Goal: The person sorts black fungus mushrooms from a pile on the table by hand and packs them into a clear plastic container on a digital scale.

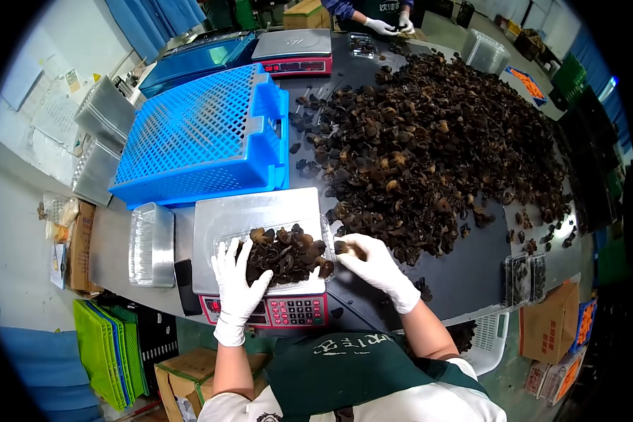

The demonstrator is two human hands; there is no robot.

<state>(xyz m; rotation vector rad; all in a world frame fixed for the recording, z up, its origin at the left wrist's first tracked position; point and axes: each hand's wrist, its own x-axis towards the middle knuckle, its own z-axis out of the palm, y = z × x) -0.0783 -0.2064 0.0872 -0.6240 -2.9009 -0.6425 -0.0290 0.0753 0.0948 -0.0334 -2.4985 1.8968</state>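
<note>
A clear plastic tray (328, 243) heaped with dark wood ear mushrooms (285, 254) stands on the steel pan of a digital scale (214, 204). My left hand (238, 283), in a white glove, lies with fingers spread against the left side of the tray and its mushrooms. At the tray's right edge, my gloved right hand (380, 267) pinches a piece of wood ear mushroom (343, 247) between thumb and fingers. The scale's red front has a keypad (297, 311); my left hand partly covers its display.
A large mushroom pile (429, 141) covers the table's right side. Blue crates (190, 126) stand behind the scale, stacked clear trays (152, 243) to its left. Another scale (292, 49) sits farther back. Across the table, a person's gloved hands (394, 27) work near a filled tray (362, 46).
</note>
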